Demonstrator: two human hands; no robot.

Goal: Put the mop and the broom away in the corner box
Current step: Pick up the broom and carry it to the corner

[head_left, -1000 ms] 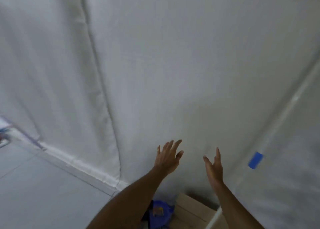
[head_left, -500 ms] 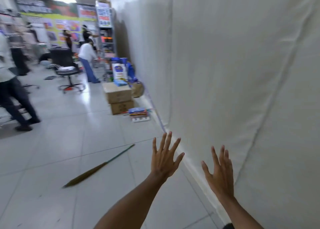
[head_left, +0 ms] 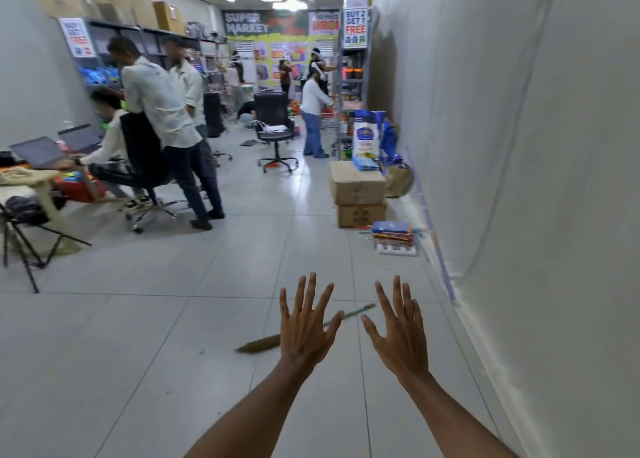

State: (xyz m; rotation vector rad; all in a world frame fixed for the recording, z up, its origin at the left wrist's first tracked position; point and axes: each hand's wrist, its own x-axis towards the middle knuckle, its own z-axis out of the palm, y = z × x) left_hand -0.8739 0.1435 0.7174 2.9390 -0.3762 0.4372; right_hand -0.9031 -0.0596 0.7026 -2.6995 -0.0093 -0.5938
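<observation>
A broom (head_left: 262, 344) with a brown bristle head and a thin green handle lies flat on the grey tiled floor, partly hidden behind my left hand. My left hand (head_left: 304, 322) and my right hand (head_left: 398, 329) are both raised in front of me, fingers spread, holding nothing. They hover above the broom without touching it. The mop and the corner box are out of view.
A white cloth-covered wall (head_left: 519, 180) runs along the right. Two stacked cardboard boxes (head_left: 358, 194) and a pile of packets (head_left: 394, 237) sit by it ahead. On the left, people stand and sit at a desk with office chairs (head_left: 145, 166). Another chair (head_left: 275, 128) stands farther back.
My view has swung left, away from the white wall and the corner box with the blue mop, toward the open room. The broom now lies right behind my raised hands.
</observation>
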